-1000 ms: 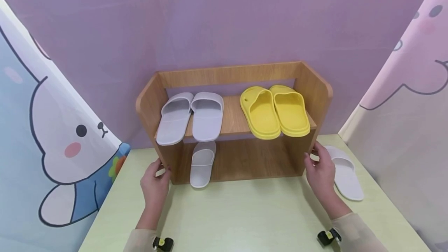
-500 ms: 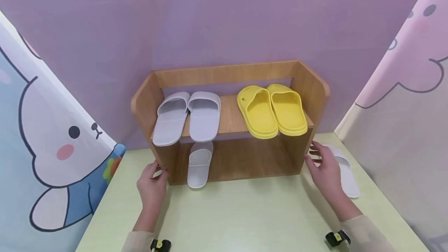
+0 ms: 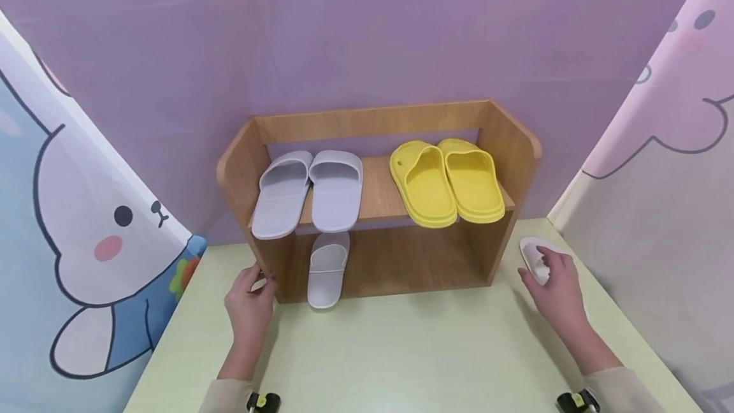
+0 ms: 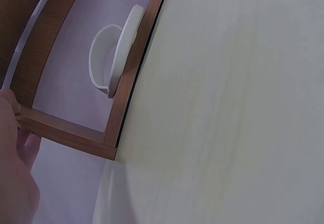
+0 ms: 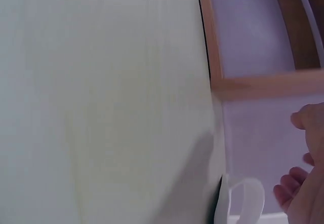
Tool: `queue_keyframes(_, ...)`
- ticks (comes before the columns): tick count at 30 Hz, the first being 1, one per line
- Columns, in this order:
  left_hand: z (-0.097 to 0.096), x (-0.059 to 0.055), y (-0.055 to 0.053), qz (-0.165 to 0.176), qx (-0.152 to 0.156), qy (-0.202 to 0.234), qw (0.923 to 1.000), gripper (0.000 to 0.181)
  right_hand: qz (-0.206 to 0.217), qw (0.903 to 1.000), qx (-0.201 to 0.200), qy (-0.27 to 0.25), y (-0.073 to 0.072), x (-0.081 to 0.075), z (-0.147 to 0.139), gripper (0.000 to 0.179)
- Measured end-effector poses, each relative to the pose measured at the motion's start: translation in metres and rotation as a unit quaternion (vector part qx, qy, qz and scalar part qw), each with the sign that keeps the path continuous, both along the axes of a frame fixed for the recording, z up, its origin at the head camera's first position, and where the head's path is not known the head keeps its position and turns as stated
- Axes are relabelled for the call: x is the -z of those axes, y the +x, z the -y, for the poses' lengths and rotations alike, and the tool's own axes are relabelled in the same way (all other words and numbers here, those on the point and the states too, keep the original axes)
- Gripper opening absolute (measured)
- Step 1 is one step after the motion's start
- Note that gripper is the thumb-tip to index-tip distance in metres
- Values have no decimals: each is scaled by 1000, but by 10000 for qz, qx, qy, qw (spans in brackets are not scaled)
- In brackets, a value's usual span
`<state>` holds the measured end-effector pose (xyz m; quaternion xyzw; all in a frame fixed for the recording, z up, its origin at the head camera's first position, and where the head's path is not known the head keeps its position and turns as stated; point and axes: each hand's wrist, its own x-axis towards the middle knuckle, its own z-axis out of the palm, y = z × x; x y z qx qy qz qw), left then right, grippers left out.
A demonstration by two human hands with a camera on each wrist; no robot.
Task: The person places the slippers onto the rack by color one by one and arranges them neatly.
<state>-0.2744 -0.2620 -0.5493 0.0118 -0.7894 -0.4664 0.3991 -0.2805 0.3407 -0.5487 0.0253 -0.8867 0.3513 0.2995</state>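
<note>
A small wooden shoe rack (image 3: 375, 125) stands on the table against the back. My left hand (image 3: 250, 301) grips the front edge of its left side panel, thumb on one side and fingers on the other, as the left wrist view also shows. Away from the rack on the right, my right hand (image 3: 556, 289) hangs over a white slipper (image 3: 530, 249), fingers loosely bent and holding nothing. That hand partly covers the slipper in the head view. On the upper shelf sit a pair of light grey slippers (image 3: 338, 202) and a pair of yellow clogs (image 3: 432, 199).
A single light slipper (image 3: 327, 282) lies at the left of the lower level, its toe past the front edge. The pale table (image 3: 390, 349) extends in front. A purple cloth (image 3: 367, 30) hangs behind, with cartoon-printed cloths at both sides.
My right hand has let go of the rack's right side panel and moved right, over the white slipper. My left hand stays on the left panel.
</note>
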Motion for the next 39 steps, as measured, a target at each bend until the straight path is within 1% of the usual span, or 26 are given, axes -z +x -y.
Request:
queue_keyframes(3, -1, -1, 0, 77, -36, -31, 10000, 36, 190, 9997, 161, 51, 3, 4, -13, 63)
queue_keyframes(8, -1, -2, 1, 200, -90, -48, 9997, 33, 690, 9967, 392, 177, 10, 8, -30, 67)
queue_keyframes(12, -1, -2, 1, 209, -106, -10, 9997, 33, 1255, 9897, 657, 226, 12, 8, -40, 78)
queue_keyframes(15, -1, -3, 1, 202, -107, 17, 9997, 33, 1656, 9821, 869, 239, 12, 9, -47, 91)
queue_keyframes(18, -1, -3, 2, 191, -94, 33, 9998, 32, 1916, 9754, 1030, 344, 11, 12, -54, 98)
queue_keyframes(22, -1, -4, 2, 227, -103, 37, 9997, 33, 2147, 9697, 1057, 483, 9, 18, -61, 105)
queue_keyframes(25, -1, -4, 1, 267, -99, 55, 9996, 34, 2277, 9679, 958, 472, 9, 20, -64, 109)
queue_keyframes(31, -2, -4, 2, 282, -80, 86, 9995, 34, 2498, 9634, 823, 511, 11, 20, -65, 110)
queue_keyframes(39, -2, -4, 2, 544, -201, 24, 9983, 36, 2790, 9553, 806, 559, 8, 21, -67, 113)
